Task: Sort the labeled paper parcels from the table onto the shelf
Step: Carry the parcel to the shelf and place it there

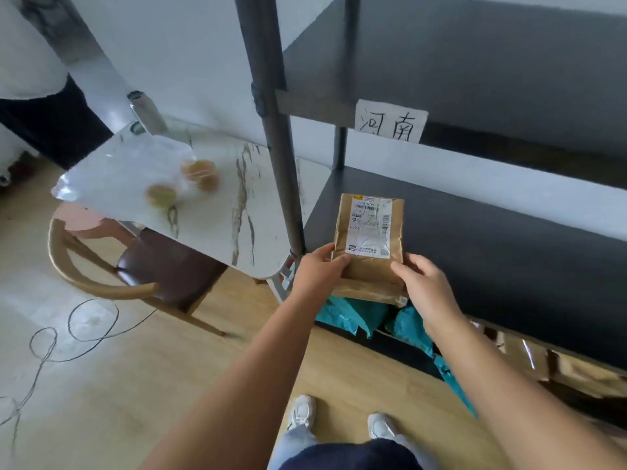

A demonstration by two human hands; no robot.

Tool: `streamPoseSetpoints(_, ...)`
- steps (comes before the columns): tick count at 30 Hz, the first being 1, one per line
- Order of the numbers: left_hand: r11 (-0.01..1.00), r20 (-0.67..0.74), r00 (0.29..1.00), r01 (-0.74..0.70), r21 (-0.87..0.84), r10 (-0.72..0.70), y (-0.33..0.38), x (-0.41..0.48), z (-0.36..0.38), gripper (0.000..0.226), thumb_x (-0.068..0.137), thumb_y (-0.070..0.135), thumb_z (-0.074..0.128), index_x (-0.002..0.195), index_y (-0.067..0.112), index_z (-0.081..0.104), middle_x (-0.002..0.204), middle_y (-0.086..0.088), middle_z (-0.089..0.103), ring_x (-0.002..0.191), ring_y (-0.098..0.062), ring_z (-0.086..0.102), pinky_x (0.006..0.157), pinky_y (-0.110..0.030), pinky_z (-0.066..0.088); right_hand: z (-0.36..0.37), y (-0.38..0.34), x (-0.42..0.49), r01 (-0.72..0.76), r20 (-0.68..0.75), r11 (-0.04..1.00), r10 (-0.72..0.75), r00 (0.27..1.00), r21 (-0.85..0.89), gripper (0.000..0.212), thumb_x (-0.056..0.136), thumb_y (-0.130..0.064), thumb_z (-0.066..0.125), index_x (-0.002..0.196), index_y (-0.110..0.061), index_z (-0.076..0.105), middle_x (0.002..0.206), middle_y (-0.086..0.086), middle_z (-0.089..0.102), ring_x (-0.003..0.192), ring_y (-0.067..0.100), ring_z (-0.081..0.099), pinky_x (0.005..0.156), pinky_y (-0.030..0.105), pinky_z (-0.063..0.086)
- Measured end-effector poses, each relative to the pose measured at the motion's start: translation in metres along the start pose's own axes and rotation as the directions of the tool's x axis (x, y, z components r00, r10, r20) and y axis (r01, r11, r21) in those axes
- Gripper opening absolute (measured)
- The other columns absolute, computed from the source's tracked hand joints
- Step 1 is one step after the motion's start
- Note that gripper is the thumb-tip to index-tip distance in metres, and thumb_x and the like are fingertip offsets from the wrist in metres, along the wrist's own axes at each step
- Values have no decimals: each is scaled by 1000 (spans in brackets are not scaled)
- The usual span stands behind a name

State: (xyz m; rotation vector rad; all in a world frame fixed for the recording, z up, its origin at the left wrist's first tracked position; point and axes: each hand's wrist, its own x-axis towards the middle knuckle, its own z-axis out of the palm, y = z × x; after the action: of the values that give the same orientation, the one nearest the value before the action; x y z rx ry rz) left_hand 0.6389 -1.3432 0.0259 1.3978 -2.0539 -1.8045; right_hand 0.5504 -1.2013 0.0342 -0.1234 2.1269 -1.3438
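A brown paper parcel [369,239] with a white shipping label lies at the front left corner of a dark shelf board [492,252]. My left hand [319,269] grips its near left corner. My right hand [424,286] holds its near right edge. The parcel's near end hangs over the shelf's front edge. A paper sign with handwritten characters [390,122] is stuck on the rail of the shelf board above.
A marble-topped table [244,212] stands left of the shelf post [274,130], with a clear bag of round buns [159,174] on it. Teal parcels [353,313] and brown boxes [543,361] lie on the lower shelf. A wooden chair [142,273], a floor cable [68,337] and another person [40,79] are at left.
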Motion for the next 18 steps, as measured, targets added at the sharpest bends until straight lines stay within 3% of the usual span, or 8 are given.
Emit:
streamPoseSetpoints(3,999,54,999,-8,42,5,7,23,-10,48,96,32,58,144,25,53,109,6,61,95,-13,57,77,-25,47,18,-7,3,-50,-73,998,52,996,34,47,96,-29,59,142,-22,52,121,-4,61,101,14,55,82,30,43)
streamPoseSetpoints(8,990,114,993,-33,140,17,19,52,-15,55,89,35,59,142,24,55,126,0,68,108,-21,66,96,-39,54,30,-20,18,-104,-120,991,114,986,85,57,93,-25,63,147,-25,45,135,-2,57,102,14,57,79,30,48)
streamPoseSetpoints(10,984,111,994,-31,173,12,24,60,-15,52,90,34,59,139,18,56,113,1,69,97,-19,66,87,-36,55,32,-24,25,-103,-131,991,113,985,80,59,93,-25,63,148,-24,43,136,-1,56,102,14,57,81,30,48)
streamPoseSetpoints(13,983,83,996,-27,183,11,33,69,-13,47,94,31,57,136,12,49,87,7,56,72,-8,53,64,-27,46,33,-31,36,-108,-137,992,115,984,58,59,92,-26,64,147,-20,43,135,0,58,104,15,56,93,35,48)
streamPoseSetpoints(18,970,107,993,-79,229,55,41,67,-11,43,97,26,53,138,13,47,102,4,59,76,-10,55,66,-26,43,31,-36,46,-113,-116,992,118,986,48,60,91,-26,64,147,-17,44,138,1,56,120,19,55,106,41,44)
